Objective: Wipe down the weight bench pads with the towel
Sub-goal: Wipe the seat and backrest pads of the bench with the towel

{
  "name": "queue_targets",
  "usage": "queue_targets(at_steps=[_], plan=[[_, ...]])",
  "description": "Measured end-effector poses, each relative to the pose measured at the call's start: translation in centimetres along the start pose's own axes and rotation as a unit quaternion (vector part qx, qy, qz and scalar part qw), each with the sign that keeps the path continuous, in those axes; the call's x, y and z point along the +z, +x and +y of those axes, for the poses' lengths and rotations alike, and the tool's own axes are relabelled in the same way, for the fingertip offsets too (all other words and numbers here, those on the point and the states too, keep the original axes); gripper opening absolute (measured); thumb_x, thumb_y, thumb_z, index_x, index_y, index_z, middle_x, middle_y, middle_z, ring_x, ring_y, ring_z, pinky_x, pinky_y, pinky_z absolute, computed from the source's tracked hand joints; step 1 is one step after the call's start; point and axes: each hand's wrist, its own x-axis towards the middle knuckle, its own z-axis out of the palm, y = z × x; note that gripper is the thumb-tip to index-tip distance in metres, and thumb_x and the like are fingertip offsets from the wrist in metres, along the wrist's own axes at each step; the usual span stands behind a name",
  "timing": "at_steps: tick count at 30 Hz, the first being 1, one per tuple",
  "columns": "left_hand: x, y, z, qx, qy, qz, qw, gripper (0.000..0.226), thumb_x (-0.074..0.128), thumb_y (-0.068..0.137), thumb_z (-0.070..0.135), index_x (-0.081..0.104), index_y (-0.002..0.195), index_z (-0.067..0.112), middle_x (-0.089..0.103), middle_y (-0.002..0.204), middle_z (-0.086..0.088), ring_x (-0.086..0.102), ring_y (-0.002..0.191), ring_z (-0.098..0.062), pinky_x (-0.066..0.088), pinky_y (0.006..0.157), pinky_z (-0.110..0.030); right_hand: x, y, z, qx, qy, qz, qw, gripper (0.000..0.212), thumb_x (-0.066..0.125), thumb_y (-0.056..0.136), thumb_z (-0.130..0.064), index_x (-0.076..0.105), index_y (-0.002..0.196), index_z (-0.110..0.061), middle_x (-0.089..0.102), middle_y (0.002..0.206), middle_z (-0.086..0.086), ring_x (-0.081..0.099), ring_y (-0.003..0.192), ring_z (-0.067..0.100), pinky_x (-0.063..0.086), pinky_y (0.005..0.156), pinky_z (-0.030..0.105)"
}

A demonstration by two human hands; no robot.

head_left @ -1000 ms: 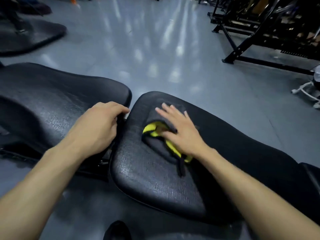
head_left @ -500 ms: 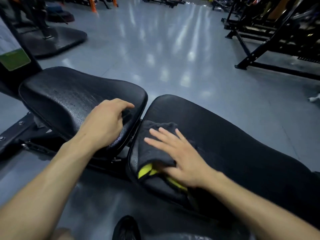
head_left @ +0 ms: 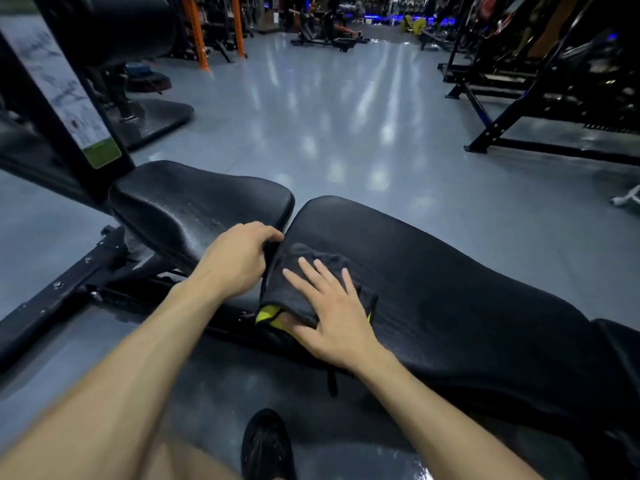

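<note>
Dark towel under flat right hand.

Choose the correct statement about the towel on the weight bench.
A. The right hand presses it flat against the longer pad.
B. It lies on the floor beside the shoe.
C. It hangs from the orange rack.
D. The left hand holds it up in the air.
A: the right hand lies with straight fingers on the towel, at the near end of the longer pad.

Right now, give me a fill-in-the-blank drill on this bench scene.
1. The right hand presses flat on the ____.
2. The towel lies on the ____ of the two pads.
3. The left hand grips the edge of the ____ pad.
4. The towel's inner side shows ____.

Missing: towel; longer; shorter; yellow
</note>
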Motion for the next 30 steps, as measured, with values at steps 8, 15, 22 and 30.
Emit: queue_targets(at_steps=[8,15,22,30], plan=[[-1.7,-3.7,1.7,-0.005,0.028,-0.056,0.998,0.055,0.040,0.089,-0.001,0.067,0.128,0.029,0.066,0.130,0.005,0.059,0.120,-0.023,0.048,0.100,-0.041,-4.0,-11.6,11.2,0.201,0.030,0.051,0.978,0.072,0.032,0.087,-0.078,0.027,0.154,-0.051,0.013,0.166,-0.020,0.005,0.155,0.006,0.000,0.125,0.046],[-3.7,-7.0,-1.1,-0.023,0.017,-0.020,0.999,0.053,0.043,0.088,-0.002,0.070,0.121,0.030,0.069,0.125,0.008,0.064,0.117,-0.020,0.051,0.098,-0.043,-4.7,-14.8,13.9,0.360,0.009,0.086,0.929,0.064,0.041,0.098,-0.062,0.031,0.157,-0.038,0.017,0.168,-0.008,0.005,0.156,0.013,-0.005,0.125,0.052],[-1.3,-7.9,-6.8,-0.048,-0.010,0.050,0.998,0.049,0.050,0.088,-0.005,0.069,0.124,0.024,0.065,0.127,0.004,0.058,0.119,-0.026,0.046,0.102,-0.039,-2.7,-9.2,8.0,0.236,0.038,0.083,0.968,0.058,0.052,0.101,-0.045,0.034,0.155,-0.036,0.020,0.165,-0.015,0.006,0.155,0.007,-0.007,0.126,0.042],[-6.1,-2.9,-11.0,0.035,-0.001,0.070,0.997,0.038,0.053,0.095,0.004,0.067,0.125,0.021,0.063,0.129,0.007,0.053,0.119,-0.021,0.044,0.103,-0.038,0.3,5.1,-2.0,0.003,0.045,0.016,0.999,0.071,0.054,0.094,-0.037,0.024,0.158,-0.038,0.013,0.167,-0.018,0.000,0.155,0.003,-0.009,0.126,0.040]])
